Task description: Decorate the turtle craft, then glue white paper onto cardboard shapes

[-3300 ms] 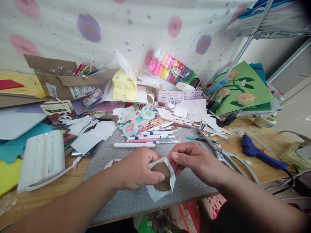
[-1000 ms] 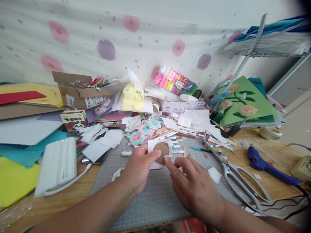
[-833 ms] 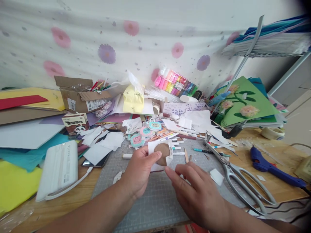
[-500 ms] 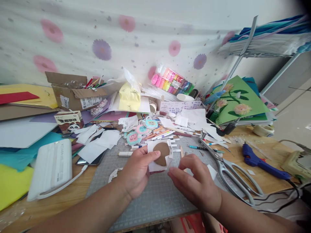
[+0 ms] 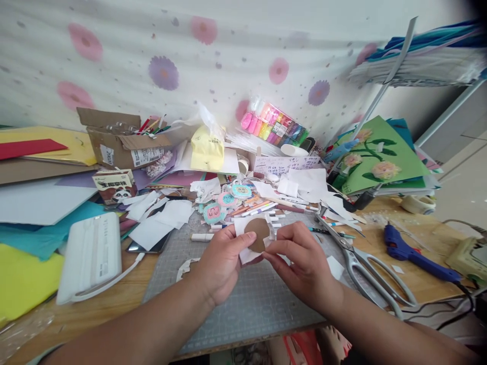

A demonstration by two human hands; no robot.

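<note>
A brown cardboard disc [image 5: 259,234] lies against white paper [image 5: 241,224], whose edge is partly folded over the disc on the right. My left hand [image 5: 224,258] is closed on both, thumb pressed on the disc's face and fingers behind. At the paper's lower right edge, my right hand [image 5: 300,258] pinches with thumb and forefinger on the white paper. Below the held piece is a grey cutting mat [image 5: 236,314]. Beyond it lie small pastel badge-like pieces [image 5: 214,213] with drawn marks. A torn white scrap [image 5: 186,268] rests left of my left wrist.
Large scissors [image 5: 365,263] lie right of my right hand, with a blue glue gun [image 5: 414,253] further right. A white power bank [image 5: 91,258] and its cable are at left. Paper scraps [image 5: 173,215], pens and a cardboard box [image 5: 114,142] crowd the back.
My right hand has moved up and left to the paper's lower right edge and now pinches there. The view has shifted slightly, and my left hand keeps its hold.
</note>
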